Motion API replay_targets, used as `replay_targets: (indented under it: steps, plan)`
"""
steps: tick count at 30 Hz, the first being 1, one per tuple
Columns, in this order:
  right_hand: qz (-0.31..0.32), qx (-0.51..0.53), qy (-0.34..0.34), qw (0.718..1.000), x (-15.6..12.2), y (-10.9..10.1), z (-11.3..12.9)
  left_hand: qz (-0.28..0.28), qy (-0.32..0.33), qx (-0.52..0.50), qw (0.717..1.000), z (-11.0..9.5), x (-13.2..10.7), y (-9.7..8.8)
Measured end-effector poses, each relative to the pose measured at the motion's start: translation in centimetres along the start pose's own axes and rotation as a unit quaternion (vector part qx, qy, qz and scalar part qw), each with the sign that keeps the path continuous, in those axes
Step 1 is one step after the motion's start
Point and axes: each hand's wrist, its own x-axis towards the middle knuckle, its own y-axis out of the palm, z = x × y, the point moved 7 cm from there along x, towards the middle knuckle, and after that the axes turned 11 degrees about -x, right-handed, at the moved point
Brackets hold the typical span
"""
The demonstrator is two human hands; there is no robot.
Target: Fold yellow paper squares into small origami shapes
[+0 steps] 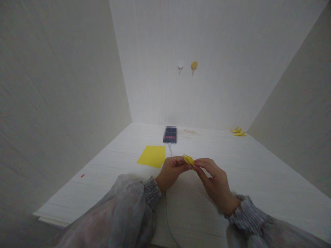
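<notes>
Left hand [172, 171] and right hand [213, 179] pinch a small folded yellow paper piece [188, 159] above the white worktop's [258, 179] near middle; uneven finger pressure could skew its creases or tear it.

Head camera looks forward and down, close above the desk [258, 172].

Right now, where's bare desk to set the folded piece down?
Bare: right half of the desk, between the right hand and the folded yellow pieces at the far corner; also near-left, by the red speck. Crowded: centre, with yellow sheet, phone, cable.
</notes>
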Motion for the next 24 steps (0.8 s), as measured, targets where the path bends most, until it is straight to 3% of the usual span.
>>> replay_targets:
  steps: [7,24]
  plan:
    - [-0.006,0.031,0.037,0.999,-0.02,0.09,-0.73,-0.032,-0.026,-0.020,0.999,0.33,0.02,-0.28]
    - [0.018,0.033,0.083,0.996,-0.20,0.41,-1.06,-0.020,-0.036,-0.031,0.999,0.70,-0.15,-0.24]
